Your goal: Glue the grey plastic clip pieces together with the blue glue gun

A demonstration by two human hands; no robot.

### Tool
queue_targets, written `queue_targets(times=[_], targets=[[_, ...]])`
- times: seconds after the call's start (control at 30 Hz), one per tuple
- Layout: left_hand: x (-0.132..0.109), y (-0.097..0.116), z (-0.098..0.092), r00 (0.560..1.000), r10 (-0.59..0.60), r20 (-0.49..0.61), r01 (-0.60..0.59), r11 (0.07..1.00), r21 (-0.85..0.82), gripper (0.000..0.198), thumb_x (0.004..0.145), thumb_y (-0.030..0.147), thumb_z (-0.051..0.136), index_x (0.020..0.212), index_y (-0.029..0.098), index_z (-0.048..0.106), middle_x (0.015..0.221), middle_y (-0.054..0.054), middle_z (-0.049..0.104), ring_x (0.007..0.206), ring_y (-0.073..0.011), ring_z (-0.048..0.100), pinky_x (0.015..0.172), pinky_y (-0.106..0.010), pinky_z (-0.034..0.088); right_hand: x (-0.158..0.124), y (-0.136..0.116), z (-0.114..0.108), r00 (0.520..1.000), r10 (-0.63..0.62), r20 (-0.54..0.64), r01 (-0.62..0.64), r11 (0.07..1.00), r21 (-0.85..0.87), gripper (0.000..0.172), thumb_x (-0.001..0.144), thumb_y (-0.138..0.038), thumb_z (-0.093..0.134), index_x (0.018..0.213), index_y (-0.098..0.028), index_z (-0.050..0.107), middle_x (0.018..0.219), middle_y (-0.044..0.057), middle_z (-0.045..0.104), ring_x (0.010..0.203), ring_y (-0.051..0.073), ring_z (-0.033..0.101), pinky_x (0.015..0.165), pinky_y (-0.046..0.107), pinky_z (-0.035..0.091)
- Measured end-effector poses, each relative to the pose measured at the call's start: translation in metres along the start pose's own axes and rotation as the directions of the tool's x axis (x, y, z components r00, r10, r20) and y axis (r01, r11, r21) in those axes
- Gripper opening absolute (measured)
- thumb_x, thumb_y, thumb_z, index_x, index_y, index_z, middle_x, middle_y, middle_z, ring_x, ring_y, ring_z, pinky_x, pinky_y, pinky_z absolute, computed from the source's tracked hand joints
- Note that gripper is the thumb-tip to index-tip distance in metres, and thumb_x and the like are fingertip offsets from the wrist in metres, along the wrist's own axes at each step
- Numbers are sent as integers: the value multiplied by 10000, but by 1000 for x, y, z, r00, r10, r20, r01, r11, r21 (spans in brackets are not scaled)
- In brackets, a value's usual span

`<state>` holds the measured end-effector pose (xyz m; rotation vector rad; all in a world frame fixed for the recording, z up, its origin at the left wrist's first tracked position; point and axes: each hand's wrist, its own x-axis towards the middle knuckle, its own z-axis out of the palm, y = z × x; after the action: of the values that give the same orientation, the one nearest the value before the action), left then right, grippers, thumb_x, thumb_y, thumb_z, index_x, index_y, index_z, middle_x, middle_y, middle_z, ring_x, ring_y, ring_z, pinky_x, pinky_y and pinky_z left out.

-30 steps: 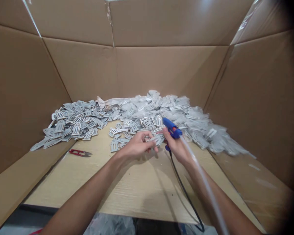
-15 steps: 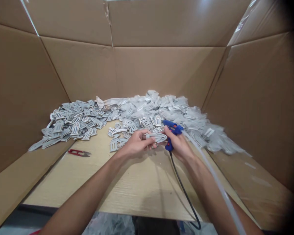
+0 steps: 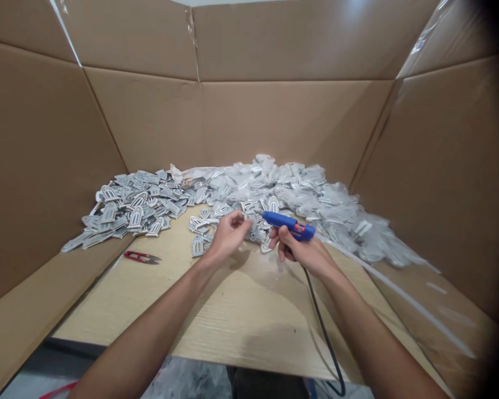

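The left grip (image 3: 229,235) pinches a grey piece (image 3: 250,223) just ahead of the leftward-pointing blue glue gun (image 3: 283,223) (right grip (image 3: 305,252) wrapped round it).

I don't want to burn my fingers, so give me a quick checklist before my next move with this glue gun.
1. Blue glue gun held in the right hand: ok.
2. Grey piece held in the left hand: ok, at the fingertips.
3. Nozzle clear of the left fingers: cannot tell; it points toward that hand, close by, and the gap is too small to judge.
4. Clear glue stick in the gun: ok, it trails from the back end.
5. Black cord away from the left hand: ok, it hangs below the right hand.
6. Gun hot: cannot tell.
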<state>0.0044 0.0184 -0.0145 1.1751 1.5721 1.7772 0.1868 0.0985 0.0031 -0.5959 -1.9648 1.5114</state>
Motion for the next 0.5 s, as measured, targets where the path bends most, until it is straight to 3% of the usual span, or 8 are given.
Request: queue_targets(times=[0.27,0.5], targets=[[-4,3,0,999,43,27,-44,998,33,234,805,337,680,737,206,498,593,66,473,500,-93,476,506,-225,354,-5,-11,1,1000,-20,-1,19,983,-184,630,827,-825,540,689,-227,682,504,12,618,391,122,495,407,256,364],[-4,3,-1,997,61,47,-63,997,38,232,816,334,673,747,201,496,598,66,452,514,-91,463,519,-226,327,-4,-7,0,1000,-6,-6,4,964,-267,650,863,-806,503,685,-210,693,487,12,603,405,122,503,426,252,361]])
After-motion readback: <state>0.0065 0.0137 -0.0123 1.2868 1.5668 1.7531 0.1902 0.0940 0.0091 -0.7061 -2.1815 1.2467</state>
